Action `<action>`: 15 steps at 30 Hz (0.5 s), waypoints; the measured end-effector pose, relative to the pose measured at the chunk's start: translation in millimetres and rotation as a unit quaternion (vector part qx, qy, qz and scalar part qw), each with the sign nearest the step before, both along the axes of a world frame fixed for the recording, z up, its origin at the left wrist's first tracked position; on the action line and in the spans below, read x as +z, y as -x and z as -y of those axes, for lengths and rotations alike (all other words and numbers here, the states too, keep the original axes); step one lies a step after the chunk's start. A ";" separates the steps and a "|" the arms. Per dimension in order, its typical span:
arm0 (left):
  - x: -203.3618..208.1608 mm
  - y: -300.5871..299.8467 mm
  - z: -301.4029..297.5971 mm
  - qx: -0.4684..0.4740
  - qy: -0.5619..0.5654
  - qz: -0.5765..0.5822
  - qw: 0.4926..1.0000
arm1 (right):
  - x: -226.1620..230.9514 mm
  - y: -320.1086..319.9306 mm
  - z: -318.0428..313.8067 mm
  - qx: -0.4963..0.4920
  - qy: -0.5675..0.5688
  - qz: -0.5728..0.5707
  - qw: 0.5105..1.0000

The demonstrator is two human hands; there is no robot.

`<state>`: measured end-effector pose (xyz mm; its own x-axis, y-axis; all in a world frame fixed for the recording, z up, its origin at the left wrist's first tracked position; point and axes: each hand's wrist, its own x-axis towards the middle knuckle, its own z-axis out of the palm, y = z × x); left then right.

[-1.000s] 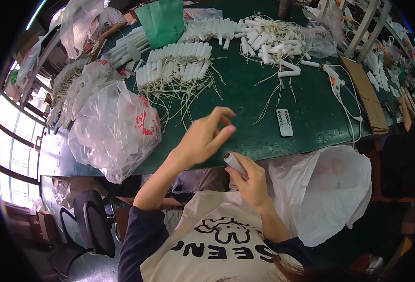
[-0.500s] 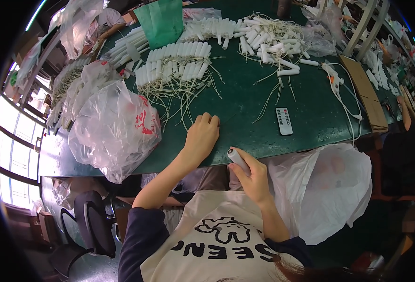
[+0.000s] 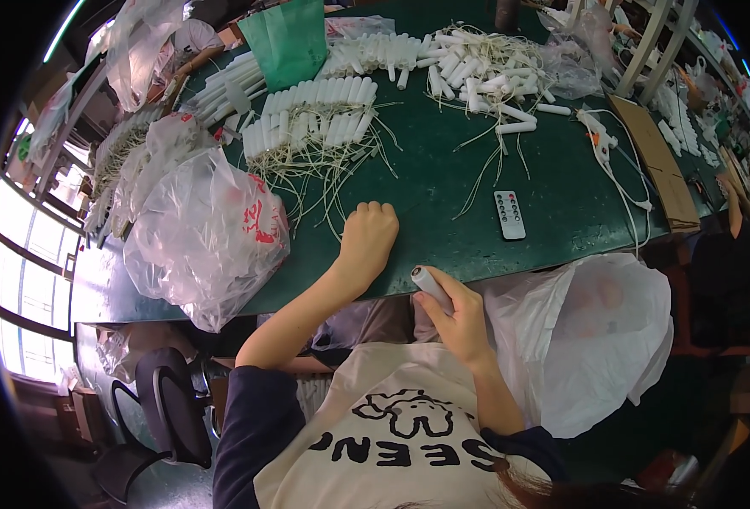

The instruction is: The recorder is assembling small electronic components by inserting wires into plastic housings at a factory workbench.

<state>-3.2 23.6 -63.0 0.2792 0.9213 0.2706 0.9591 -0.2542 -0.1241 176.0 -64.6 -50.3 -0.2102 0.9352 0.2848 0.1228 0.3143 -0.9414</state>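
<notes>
My left hand (image 3: 369, 240) rests at the near part of the green tabletop, its fingers curled under. Whatever those fingers may hold is hidden beneath the knuckles. In my right hand (image 3: 464, 321), just over the table's near edge, is a short pale grey cylinder (image 3: 431, 288) with a dark round end tilted up and leftward. Beyond my left hand lie rows of white tubes (image 3: 307, 119) with cream wires trailing toward me. A small white remote control (image 3: 510, 215) lies flat on the table, to the right of both hands.
Another heap of wired white tubes (image 3: 494, 76) is at the back. A clear plastic bag (image 3: 197, 237) bulges at the left, a green bag (image 3: 286, 47) stands behind. To the right are a white power strip (image 3: 597, 140), a cardboard piece (image 3: 659, 170) and a large white bag (image 3: 596, 339).
My left hand has curled its fingers further under, staying at nearly the same place. The right hand keeps its hold on the grey cylinder. The whole view has shifted slightly.
</notes>
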 end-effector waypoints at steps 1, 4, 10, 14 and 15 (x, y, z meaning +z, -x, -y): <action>0.6 0.6 -0.8 -0.001 0.000 0.000 1.000 | 0.2 -0.4 -0.1 0.000 0.002 0.003 1.000; 4.8 3.8 -1.4 0.020 -0.002 -0.004 1.000 | -2.0 -0.9 -0.9 -0.003 -0.001 0.010 1.000; 39.9 10.0 5.9 -0.023 -0.013 0.197 0.980 | -5.2 -2.6 -6.0 -0.024 -0.013 -0.005 1.000; 66.4 3.5 24.9 -0.048 0.298 0.577 0.759 | -4.4 -5.3 -6.6 -0.042 -0.013 -0.031 0.999; 69.4 2.5 30.2 -0.059 0.365 0.642 0.672 | -1.9 -5.7 -6.7 -0.042 -0.012 -0.031 0.999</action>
